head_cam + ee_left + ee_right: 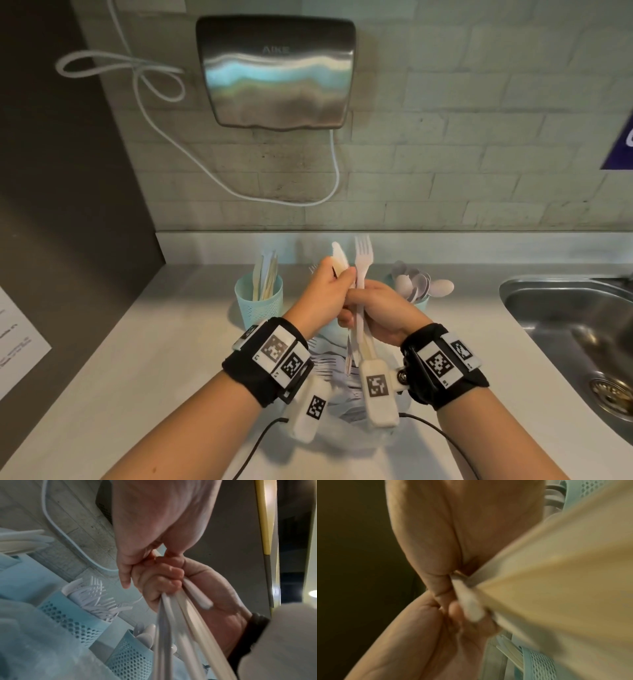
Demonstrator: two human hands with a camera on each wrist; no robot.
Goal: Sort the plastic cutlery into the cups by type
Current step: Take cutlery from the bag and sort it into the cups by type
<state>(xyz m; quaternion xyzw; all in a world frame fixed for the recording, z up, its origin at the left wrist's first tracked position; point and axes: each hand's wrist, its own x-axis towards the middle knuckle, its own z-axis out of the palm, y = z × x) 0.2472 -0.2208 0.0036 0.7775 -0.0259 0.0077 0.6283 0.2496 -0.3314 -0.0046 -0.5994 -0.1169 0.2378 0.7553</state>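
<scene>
Both hands meet above the counter in the head view. My right hand [358, 310] grips a small bundle of plastic cutlery by the handles, with a white fork [363, 255] standing up from it. My left hand [342, 279] pinches a cream knife [340, 257] in that bundle, just above the right fist. Behind the hands stand three pale blue perforated cups: one with knives [259, 303] at the left, one with forks [72, 618] in the middle, mostly hidden in the head view, and one with spoons [419, 301] at the right. The right wrist view is blurred by a handle [556, 574].
A clear plastic bag [346, 397] with more white cutlery lies on the counter under my wrists. A steel sink [565, 329] is set into the counter at the right. A hand dryer [277, 72] and its cord hang on the tiled wall. A paper sheet [17, 346] lies at the left.
</scene>
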